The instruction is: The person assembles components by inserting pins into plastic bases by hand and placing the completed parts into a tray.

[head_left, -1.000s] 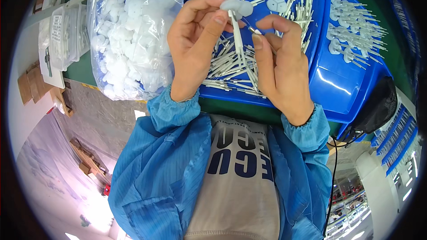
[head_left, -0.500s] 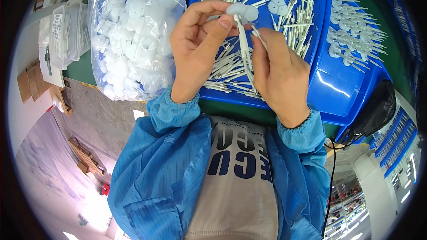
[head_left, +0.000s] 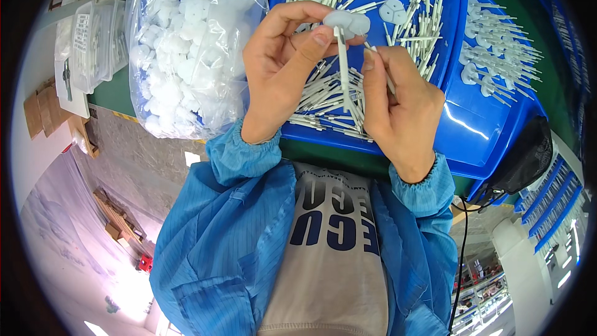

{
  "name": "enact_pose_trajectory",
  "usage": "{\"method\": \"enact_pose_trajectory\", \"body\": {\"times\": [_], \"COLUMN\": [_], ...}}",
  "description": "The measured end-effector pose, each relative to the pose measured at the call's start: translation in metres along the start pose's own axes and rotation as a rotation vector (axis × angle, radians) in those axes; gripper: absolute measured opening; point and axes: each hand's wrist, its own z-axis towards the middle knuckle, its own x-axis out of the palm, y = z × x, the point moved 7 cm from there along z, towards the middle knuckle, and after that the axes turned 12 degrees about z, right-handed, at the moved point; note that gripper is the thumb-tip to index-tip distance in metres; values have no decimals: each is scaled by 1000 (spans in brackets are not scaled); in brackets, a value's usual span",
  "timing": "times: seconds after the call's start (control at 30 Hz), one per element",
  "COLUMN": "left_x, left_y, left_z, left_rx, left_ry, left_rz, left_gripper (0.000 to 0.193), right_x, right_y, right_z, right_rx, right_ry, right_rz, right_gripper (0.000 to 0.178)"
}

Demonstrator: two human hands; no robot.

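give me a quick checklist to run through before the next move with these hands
1. White lobed disc held in left hand: ok.
2. Hanging white stick meets the disc: ok.
3. Second white stick pinched in right hand: ok.
4. Second white stick seated in the disc: cannot tell, too small there.
5. Loose white sticks in the middle blue tray: ok.
6. Clear plastic bag of discs left of that tray: ok.

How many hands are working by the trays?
2. The left hand holds a white lobed piece, left of centre; the right hand, beside it, pinches a thin white stick. Some fingers are hidden.
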Motion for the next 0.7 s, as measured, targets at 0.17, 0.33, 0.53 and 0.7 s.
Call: {"method": "enact_pose_trajectory", "body": {"times": [0.17, 0.33, 0.53, 0.7], "left_x": [2, 9, 7, 8], "left_y": [-3, -13, -20, -20], "left_z": [-2, -4, -4, -3], "left_rx": [105, 223, 313, 293], "left_ry": [72, 103, 156, 194], "left_rz": [141, 58, 136, 129], "left_gripper": [27, 26, 29, 32], "right_x": [1, -1, -1, 6], "right_y": [7, 2, 6, -15], "right_z": [-3, -2, -6, -14], "right_rx": [-40, 124, -50, 279], "right_ry": [-14, 27, 136, 290], "right_rz": [-152, 106, 182, 638], "right_gripper": [6, 6, 7, 9]}}
